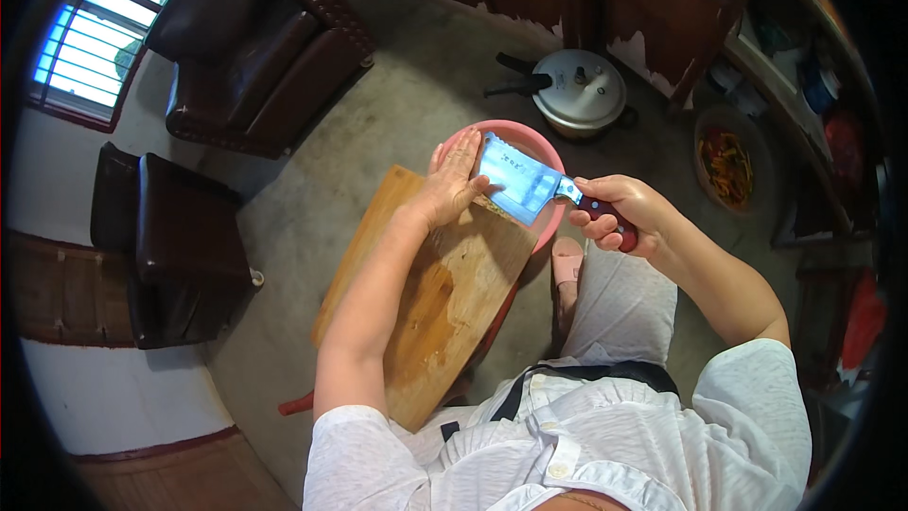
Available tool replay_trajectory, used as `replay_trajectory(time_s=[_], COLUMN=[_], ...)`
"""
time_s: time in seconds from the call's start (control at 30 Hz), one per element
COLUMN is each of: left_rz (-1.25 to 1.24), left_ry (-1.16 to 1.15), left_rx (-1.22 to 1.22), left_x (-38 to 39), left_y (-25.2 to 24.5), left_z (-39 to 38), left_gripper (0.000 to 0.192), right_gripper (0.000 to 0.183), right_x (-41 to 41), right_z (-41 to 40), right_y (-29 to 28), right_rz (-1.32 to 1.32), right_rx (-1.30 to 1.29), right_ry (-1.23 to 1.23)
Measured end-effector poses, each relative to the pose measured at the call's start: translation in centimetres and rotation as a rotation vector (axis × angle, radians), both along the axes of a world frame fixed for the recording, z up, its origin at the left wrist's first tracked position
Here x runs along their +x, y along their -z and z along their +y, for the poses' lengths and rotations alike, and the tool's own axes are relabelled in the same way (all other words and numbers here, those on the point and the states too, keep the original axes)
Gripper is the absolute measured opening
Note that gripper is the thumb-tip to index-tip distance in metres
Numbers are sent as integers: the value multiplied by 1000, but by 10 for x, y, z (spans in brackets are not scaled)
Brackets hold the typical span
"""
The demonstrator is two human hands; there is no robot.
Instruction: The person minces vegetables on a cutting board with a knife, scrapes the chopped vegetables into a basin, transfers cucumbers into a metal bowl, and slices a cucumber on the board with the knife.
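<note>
My right hand (624, 216) grips the riveted dark red handle of a cleaver (521, 181). The cleaver's broad, shiny blade lies across a pink basin (547, 145), beyond the far end of a wooden cutting board (454, 284). My left hand (454, 181) lies flat beside the blade, fingers stretched over the basin's left rim; whether it touches the blade or holds anything I cannot tell. Some chopped, yellowish food (500, 209) shows between the blade and the board's edge. Wet patches mark the board. Most of the basin's inside is hidden.
A metal pressure cooker (580, 89) stands on the concrete floor past the basin. To the right is a bowl of colorful food (725, 163). Dark leather armchairs (248, 64) stand on the left, wooden cabinets (652, 7) at the back. My pink slipper (567, 261) is beside the board.
</note>
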State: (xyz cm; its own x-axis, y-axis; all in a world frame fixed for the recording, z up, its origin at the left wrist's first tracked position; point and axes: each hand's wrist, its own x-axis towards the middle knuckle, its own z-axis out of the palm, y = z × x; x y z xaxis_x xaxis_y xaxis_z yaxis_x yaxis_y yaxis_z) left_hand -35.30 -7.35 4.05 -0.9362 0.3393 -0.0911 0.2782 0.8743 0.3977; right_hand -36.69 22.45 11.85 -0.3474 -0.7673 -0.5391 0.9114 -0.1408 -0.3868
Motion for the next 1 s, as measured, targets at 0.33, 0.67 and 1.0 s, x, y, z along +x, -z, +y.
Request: replay_trajectory(time_s=[0.33,0.67,1.0], left_rz=[83,265,191], left_ry=[-311,135,189], left_rx=[269,-72,-73], left_x=[-20,14,2], left_y=[22,-38,-19], left_z=[-17,50,26], left_gripper=[89,76,61], right_gripper=[20,44,39], right_x=[12,16,17], right_z=[-7,-19,-2], right_y=[-14,11,-19], right_rz=[810,2229,2298], right_rx=[427,883,823], right_ry=[-102,-563,-653])
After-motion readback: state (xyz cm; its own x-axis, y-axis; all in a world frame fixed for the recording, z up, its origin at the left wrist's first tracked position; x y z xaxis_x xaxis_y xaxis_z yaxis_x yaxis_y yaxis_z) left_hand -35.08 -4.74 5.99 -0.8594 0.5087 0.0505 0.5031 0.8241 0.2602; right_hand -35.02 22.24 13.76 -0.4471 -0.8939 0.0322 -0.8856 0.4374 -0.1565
